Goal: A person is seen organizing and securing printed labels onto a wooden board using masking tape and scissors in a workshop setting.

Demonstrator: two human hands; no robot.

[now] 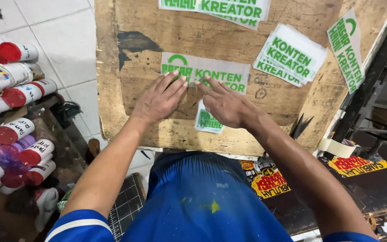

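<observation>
A worn wooden board (139, 58) lies in front of me with several white-and-green printed stickers on it. My left hand (160, 99) and my right hand (225, 104) rest flat on the board, fingers spread, their fingertips pressing the lower edge of a long white-and-green sticker strip (220, 71). A smaller green-printed sticker (206, 123) lies partly under my right hand. Neither hand grips anything.
A stack of white-and-green stickers (292, 54) lies at upper right, another sticker (346, 49) at the right edge, more stickers (229, 9) at the top. White spray cans with red caps (14, 94) pile up at left. A tape roll (337, 147) and yellow-red stickers (269, 179) sit lower right.
</observation>
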